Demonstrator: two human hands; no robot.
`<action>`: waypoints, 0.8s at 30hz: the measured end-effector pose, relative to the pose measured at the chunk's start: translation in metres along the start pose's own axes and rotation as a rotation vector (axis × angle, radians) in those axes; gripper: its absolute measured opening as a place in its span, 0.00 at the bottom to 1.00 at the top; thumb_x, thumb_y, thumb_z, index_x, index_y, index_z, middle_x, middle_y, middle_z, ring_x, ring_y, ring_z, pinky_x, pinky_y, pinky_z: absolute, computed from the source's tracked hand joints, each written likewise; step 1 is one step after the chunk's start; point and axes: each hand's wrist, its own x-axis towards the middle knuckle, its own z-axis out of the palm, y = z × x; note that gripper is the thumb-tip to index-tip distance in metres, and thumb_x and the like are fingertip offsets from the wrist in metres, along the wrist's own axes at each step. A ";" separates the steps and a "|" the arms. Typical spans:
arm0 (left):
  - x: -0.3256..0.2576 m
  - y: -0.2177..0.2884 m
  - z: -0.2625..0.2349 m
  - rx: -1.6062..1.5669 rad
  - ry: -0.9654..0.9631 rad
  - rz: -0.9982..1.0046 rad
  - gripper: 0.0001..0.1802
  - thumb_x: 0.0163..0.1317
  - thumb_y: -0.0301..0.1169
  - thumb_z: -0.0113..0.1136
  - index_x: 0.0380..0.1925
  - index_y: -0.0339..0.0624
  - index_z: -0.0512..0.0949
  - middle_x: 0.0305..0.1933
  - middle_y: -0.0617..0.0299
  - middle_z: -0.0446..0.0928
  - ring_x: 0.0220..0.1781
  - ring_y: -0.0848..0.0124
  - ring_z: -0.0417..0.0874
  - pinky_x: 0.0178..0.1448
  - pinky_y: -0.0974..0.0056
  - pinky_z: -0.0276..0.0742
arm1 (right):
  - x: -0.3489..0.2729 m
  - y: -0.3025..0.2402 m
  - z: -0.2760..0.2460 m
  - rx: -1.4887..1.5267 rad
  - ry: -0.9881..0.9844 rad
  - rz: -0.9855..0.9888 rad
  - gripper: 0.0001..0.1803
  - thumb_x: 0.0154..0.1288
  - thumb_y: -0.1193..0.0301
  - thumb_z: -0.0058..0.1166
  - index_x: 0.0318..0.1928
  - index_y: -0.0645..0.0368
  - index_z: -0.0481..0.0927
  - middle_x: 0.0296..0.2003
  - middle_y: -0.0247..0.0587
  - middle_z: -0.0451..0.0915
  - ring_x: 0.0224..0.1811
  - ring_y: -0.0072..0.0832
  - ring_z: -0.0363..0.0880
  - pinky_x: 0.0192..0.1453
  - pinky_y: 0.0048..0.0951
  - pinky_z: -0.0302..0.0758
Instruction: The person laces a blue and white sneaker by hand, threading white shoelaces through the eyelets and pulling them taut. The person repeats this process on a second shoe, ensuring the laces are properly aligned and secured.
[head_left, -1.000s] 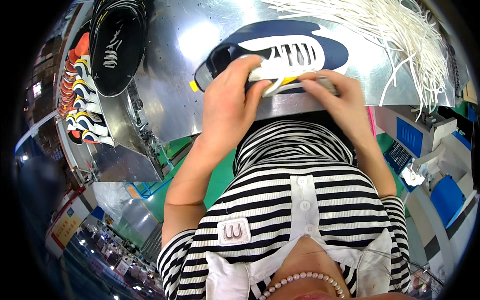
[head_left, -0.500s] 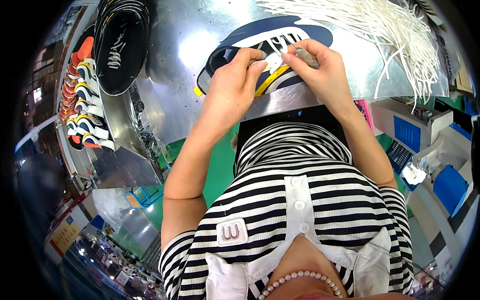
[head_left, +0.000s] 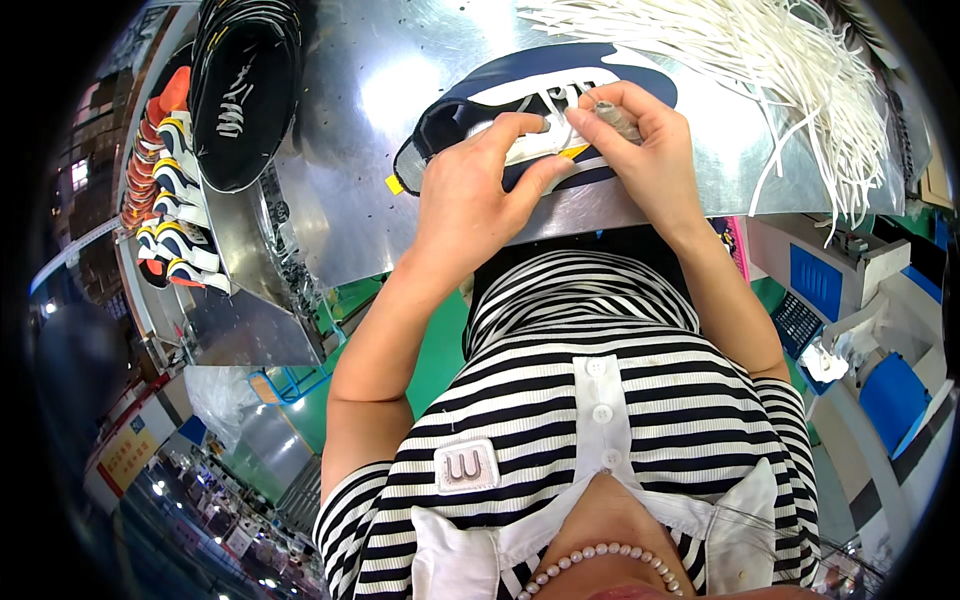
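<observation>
A navy, white and yellow shoe upper [head_left: 480, 92] lies on its side on the metal table, toe to the right. My left hand [head_left: 470, 185] grips its near eyelet edge, index finger at the opening and thumb lower on the side. A white shoelace [head_left: 560, 100] runs through some of the eyelets. Thumb and index finger of my right hand [head_left: 640, 140] pinch the lace beside the eyelets. Greyish finger covers show on both hands. My fingers partly hide the lace end and the upper's near side.
A large bundle of loose white laces [head_left: 790, 90] spreads over the table's [head_left: 345, 190] far right. At left stands a stack of black uppers [head_left: 245, 110], beside a row of white, navy and yellow uppers [head_left: 178, 205]. A blue-and-grey machine [head_left: 815, 270] is off to the right.
My left index finger and thumb have spread from a pinch near the lace to a wider hold on the upper's edge. The right hand stays at the eyelets.
</observation>
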 end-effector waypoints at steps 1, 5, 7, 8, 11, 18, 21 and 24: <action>0.000 0.001 -0.002 -0.012 -0.028 -0.023 0.16 0.62 0.37 0.69 0.44 0.38 0.80 0.40 0.54 0.85 0.38 0.58 0.88 0.42 0.62 0.80 | 0.002 0.000 0.000 0.059 -0.002 0.029 0.07 0.65 0.72 0.65 0.38 0.62 0.83 0.29 0.24 0.80 0.30 0.09 0.72 0.35 0.13 0.69; 0.002 -0.004 0.005 0.041 0.066 0.031 0.16 0.60 0.37 0.69 0.43 0.38 0.80 0.40 0.54 0.86 0.38 0.57 0.88 0.41 0.61 0.80 | 0.002 0.000 0.004 0.029 -0.012 0.074 0.07 0.66 0.72 0.64 0.39 0.62 0.81 0.28 0.23 0.79 0.30 0.09 0.72 0.34 0.13 0.67; 0.004 -0.004 0.006 0.050 0.078 0.017 0.16 0.60 0.37 0.70 0.42 0.39 0.80 0.39 0.54 0.86 0.37 0.57 0.87 0.41 0.61 0.79 | 0.002 -0.002 0.004 -0.021 -0.019 0.097 0.08 0.67 0.72 0.63 0.43 0.62 0.79 0.28 0.24 0.79 0.30 0.10 0.72 0.35 0.15 0.68; 0.005 -0.004 0.005 0.053 0.073 0.013 0.16 0.60 0.37 0.70 0.42 0.39 0.80 0.39 0.54 0.86 0.36 0.57 0.87 0.40 0.61 0.79 | -0.002 -0.005 0.004 0.002 -0.010 0.063 0.09 0.68 0.72 0.61 0.44 0.62 0.78 0.29 0.25 0.79 0.31 0.11 0.73 0.36 0.16 0.69; 0.007 -0.004 0.005 0.062 0.061 -0.001 0.16 0.59 0.38 0.70 0.41 0.40 0.80 0.39 0.54 0.86 0.34 0.57 0.87 0.37 0.61 0.78 | -0.022 -0.015 -0.001 -0.018 -0.050 0.038 0.11 0.71 0.72 0.58 0.48 0.62 0.74 0.30 0.29 0.81 0.33 0.14 0.75 0.38 0.18 0.70; 0.005 -0.006 0.006 0.053 0.076 0.063 0.14 0.60 0.35 0.69 0.42 0.41 0.80 0.36 0.54 0.86 0.29 0.57 0.85 0.33 0.61 0.77 | -0.037 -0.022 -0.013 -0.236 -0.157 0.121 0.07 0.72 0.72 0.55 0.43 0.63 0.74 0.27 0.37 0.82 0.31 0.18 0.78 0.38 0.21 0.72; 0.005 -0.014 0.012 0.066 0.121 0.252 0.12 0.60 0.31 0.68 0.42 0.40 0.80 0.33 0.53 0.84 0.28 0.57 0.84 0.32 0.61 0.77 | -0.031 -0.023 -0.012 -0.241 -0.179 0.117 0.07 0.72 0.72 0.54 0.41 0.63 0.74 0.26 0.37 0.82 0.29 0.18 0.79 0.36 0.22 0.73; 0.002 -0.014 0.016 0.118 0.125 0.392 0.11 0.61 0.28 0.67 0.43 0.39 0.80 0.31 0.51 0.83 0.28 0.57 0.84 0.31 0.60 0.76 | -0.020 -0.020 -0.004 -0.285 -0.218 0.112 0.07 0.73 0.72 0.53 0.41 0.63 0.74 0.25 0.37 0.81 0.28 0.18 0.78 0.34 0.23 0.72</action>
